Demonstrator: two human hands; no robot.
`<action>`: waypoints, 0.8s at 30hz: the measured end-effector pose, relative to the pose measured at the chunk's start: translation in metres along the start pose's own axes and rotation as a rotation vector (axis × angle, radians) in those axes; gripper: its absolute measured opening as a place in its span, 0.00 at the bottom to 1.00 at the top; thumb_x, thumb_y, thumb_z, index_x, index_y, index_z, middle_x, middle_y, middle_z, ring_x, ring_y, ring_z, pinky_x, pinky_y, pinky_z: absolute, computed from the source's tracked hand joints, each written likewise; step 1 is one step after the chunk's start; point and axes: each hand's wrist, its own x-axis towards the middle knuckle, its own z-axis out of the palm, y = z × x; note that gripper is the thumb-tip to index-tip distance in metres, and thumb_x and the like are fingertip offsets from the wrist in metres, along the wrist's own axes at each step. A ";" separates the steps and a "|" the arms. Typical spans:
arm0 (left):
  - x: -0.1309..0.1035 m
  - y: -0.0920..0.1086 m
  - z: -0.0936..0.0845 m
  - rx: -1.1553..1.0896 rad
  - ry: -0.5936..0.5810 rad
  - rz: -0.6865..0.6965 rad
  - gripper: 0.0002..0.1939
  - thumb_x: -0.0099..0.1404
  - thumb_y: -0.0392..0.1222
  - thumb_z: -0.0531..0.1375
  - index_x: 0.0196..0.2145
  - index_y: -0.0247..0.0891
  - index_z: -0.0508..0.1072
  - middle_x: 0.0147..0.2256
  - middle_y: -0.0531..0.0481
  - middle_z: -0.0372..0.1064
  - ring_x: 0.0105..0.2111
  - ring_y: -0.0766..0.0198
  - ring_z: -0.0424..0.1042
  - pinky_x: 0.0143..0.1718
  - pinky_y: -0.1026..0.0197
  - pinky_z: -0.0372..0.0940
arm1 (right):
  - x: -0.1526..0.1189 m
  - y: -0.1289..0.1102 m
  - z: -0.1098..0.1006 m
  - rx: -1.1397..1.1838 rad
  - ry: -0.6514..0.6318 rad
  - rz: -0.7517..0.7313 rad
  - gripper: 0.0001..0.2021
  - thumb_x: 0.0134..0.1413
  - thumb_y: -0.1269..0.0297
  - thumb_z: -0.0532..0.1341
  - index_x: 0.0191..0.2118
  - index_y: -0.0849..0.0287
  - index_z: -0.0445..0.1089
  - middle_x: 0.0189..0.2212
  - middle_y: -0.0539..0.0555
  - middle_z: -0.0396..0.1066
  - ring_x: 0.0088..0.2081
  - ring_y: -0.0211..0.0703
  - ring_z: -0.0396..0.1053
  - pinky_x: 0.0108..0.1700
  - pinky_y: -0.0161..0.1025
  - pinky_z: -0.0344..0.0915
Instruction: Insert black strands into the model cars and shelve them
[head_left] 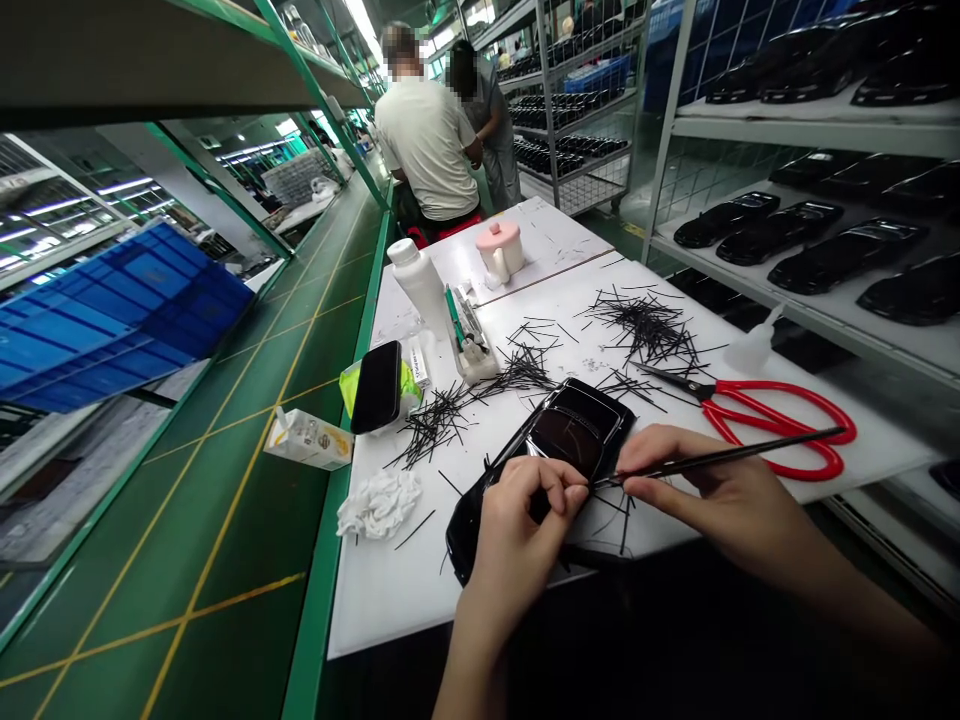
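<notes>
The bare left hand [525,500] is nearest, its thumb and index fingertip pressed together at the near edge of a glossy black model car [576,430]; whether anything sits between them, I cannot tell. The car lies tilted across the white tabletop [405,590], partly hidden by that hand. At 3 o'clock from it, the bare right hand [697,480] pinches a slim, dark, pen-like tool [720,455] between thumb and fingers, the tip close to the left fingertips.

From the car, red-handled scissors [780,428] with dark blades lie at 3 o'clock, and a white nozzle bottle [754,345] stands at 2. Thin black strips [649,325] are heaped at 1 o'clock, with more at 10 and 11. A black phone [377,387] rests on a yellow-green packet [350,385] at 10 o'clock; crumpled white tissue [379,503] lies at 9. At 12 o'clock, beyond the table, are 2 people [431,140].
</notes>
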 end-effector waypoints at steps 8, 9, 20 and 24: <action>0.001 0.000 0.000 0.023 -0.002 0.009 0.15 0.66 0.34 0.60 0.25 0.41 0.59 0.33 0.50 0.74 0.37 0.61 0.72 0.44 0.57 0.64 | 0.003 0.004 0.005 0.031 0.000 -0.020 0.07 0.55 0.62 0.68 0.34 0.52 0.70 0.34 0.49 0.74 0.39 0.43 0.73 0.42 0.38 0.68; 0.001 0.001 0.000 0.024 -0.001 0.010 0.15 0.66 0.34 0.60 0.25 0.41 0.59 0.33 0.50 0.74 0.37 0.61 0.72 0.44 0.57 0.64 | 0.003 0.005 0.006 0.030 0.003 -0.024 0.07 0.55 0.62 0.68 0.34 0.52 0.70 0.33 0.49 0.74 0.39 0.43 0.73 0.42 0.38 0.68; 0.000 0.000 -0.001 0.035 -0.007 0.014 0.15 0.66 0.34 0.61 0.25 0.40 0.60 0.34 0.51 0.75 0.38 0.62 0.72 0.43 0.58 0.64 | 0.002 0.005 0.006 0.031 0.004 0.000 0.07 0.55 0.61 0.69 0.33 0.53 0.69 0.32 0.50 0.74 0.38 0.43 0.73 0.41 0.38 0.68; 0.000 0.000 -0.001 0.040 -0.003 0.017 0.14 0.65 0.34 0.61 0.25 0.40 0.60 0.34 0.49 0.75 0.38 0.60 0.72 0.43 0.58 0.66 | 0.001 0.003 0.006 0.023 0.011 0.014 0.07 0.55 0.61 0.68 0.32 0.53 0.70 0.32 0.51 0.74 0.38 0.45 0.73 0.41 0.40 0.68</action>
